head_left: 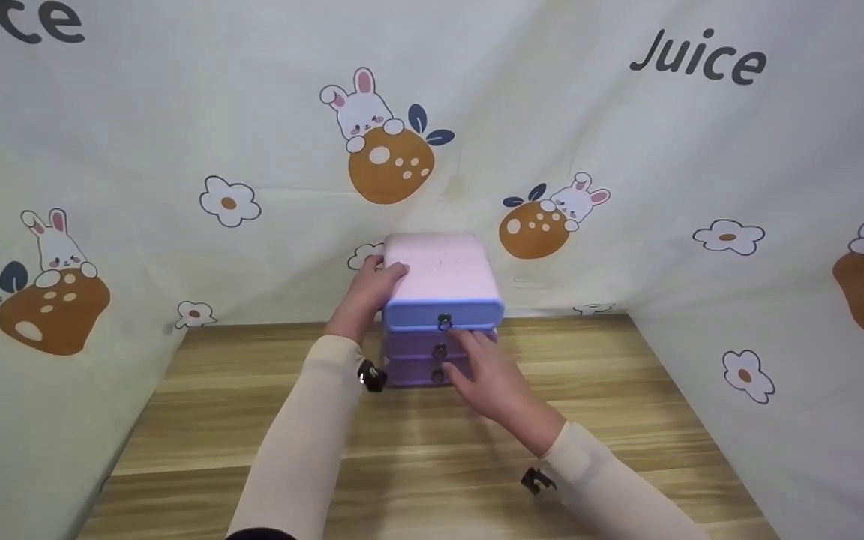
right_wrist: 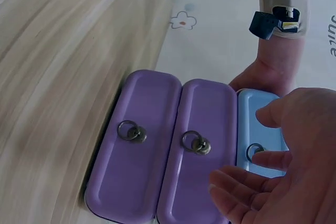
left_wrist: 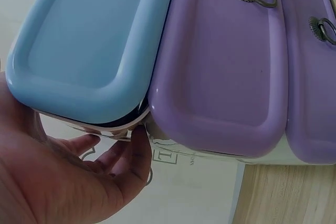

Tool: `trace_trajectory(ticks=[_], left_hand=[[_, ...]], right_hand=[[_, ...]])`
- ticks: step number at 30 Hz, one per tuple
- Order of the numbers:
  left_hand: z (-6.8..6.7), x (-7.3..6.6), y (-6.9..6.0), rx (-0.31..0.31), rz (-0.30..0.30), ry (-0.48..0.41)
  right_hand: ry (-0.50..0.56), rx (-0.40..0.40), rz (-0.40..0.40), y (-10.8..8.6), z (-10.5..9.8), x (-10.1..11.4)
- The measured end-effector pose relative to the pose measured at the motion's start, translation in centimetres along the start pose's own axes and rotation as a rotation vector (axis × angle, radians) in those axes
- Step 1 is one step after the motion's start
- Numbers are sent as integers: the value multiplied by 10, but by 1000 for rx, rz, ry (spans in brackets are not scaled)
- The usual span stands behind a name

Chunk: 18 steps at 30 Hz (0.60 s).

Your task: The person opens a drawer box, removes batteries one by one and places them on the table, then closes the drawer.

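A small chest of drawers [head_left: 443, 266] with a pale pink top stands against the back cloth. Its top drawer [left_wrist: 86, 40] has a light blue front, with a dark gap along its edge. Below it are two purple drawers [right_wrist: 207, 103]; each front carries a metal ring pull. My left hand [head_left: 372, 289] grips the chest's upper left side, thumb on top and fingers curled along the side. In front of the drawers is my right hand [head_left: 492, 375], thumb and fingers apart. One fingertip is at the blue drawer's ring pull [right_wrist: 255, 152]; whether it touches is unclear.
The chest stands at the far edge of a wood-grain table [head_left: 252, 420]. A pale cloth [head_left: 289, 150] printed with rabbits, oranges and flowers hangs behind and on both sides. Small black devices [head_left: 373, 375] are strapped to both wrists.
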<state>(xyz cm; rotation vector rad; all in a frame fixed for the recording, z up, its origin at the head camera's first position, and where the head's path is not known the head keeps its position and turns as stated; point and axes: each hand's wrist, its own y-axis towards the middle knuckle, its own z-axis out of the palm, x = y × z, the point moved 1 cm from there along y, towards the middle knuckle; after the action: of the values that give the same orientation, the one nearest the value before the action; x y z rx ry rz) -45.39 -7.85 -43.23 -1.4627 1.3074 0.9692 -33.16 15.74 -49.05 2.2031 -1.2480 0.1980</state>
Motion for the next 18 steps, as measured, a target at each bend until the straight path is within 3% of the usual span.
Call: trace_trajectory(ticks=[18], left_hand=[[-1, -1, 0, 2, 1, -29]], right_hand=[[39, -34, -4, 6, 15, 5]])
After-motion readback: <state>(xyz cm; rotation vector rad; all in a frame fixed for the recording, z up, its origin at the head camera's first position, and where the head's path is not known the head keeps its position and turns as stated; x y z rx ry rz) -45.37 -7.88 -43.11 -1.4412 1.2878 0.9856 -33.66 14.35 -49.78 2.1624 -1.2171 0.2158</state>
